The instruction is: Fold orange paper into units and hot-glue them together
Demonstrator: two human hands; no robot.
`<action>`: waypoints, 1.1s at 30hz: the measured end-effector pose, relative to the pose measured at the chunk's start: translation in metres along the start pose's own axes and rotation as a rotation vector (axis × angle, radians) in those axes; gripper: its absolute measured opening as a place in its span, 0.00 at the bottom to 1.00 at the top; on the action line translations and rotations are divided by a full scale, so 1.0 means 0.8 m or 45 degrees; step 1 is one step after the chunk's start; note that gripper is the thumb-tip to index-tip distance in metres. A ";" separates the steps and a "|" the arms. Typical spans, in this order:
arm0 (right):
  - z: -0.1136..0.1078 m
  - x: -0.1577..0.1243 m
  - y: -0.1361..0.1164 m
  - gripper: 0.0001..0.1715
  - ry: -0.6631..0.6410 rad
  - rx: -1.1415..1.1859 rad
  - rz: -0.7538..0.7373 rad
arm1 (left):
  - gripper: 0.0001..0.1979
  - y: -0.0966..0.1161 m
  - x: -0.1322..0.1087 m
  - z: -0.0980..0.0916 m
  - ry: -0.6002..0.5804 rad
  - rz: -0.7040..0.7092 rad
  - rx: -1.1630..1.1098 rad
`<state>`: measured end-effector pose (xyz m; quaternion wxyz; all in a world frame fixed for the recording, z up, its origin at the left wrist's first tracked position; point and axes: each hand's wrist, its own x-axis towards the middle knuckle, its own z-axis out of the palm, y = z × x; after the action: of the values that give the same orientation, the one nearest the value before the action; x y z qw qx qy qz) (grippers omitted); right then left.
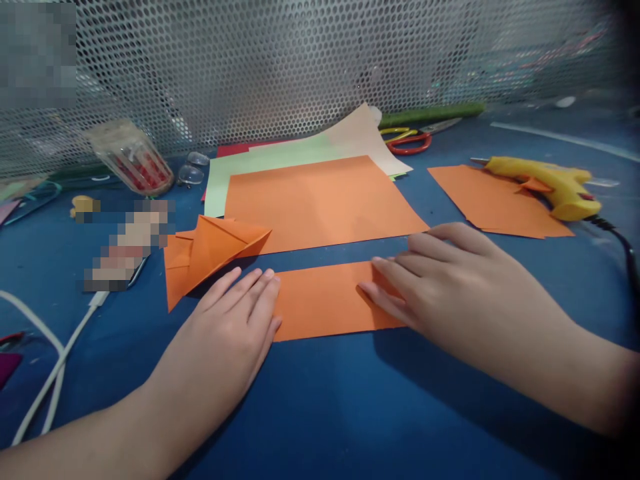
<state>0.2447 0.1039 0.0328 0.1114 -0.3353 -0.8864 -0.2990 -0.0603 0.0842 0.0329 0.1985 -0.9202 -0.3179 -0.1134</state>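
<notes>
A strip of orange paper [325,300] lies crosswise on the blue table between my hands. My left hand [227,323] rests flat with its fingers stretched out, the fingertips on the strip's left end. Over the right end is my right hand [445,287], its thumb and forefinger apart and touching the paper's top face; the other fingers are bent, and the strip's far right edge is hidden beneath the hand. Just beyond my left hand sits a folded orange paper piece [215,250] with pointed corners. Behind the strip lies a larger orange sheet [320,200].
A yellow glue gun [545,183] lies on orange sheets [475,197] at right. Scissors [413,140] and stacked pale sheets [280,160] lie near the perforated metal screen [300,60]. At left are a clear jar [135,160] and a white cable [65,363].
</notes>
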 end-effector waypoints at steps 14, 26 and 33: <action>0.042 0.007 0.003 0.37 -0.078 0.855 -0.241 | 0.27 0.001 0.007 -0.001 0.000 0.149 0.039; 0.017 0.014 -0.016 0.23 0.099 0.759 -0.054 | 0.29 -0.004 0.000 0.005 -0.043 0.058 -0.138; 0.019 0.008 -0.016 0.26 0.100 0.753 -0.013 | 0.28 0.001 -0.005 0.016 0.007 -0.044 -0.294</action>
<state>0.2317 0.1086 0.0177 0.2369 -0.2722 -0.9317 -0.0410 -0.0617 0.0868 0.0199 0.0899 -0.9309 -0.3181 -0.1553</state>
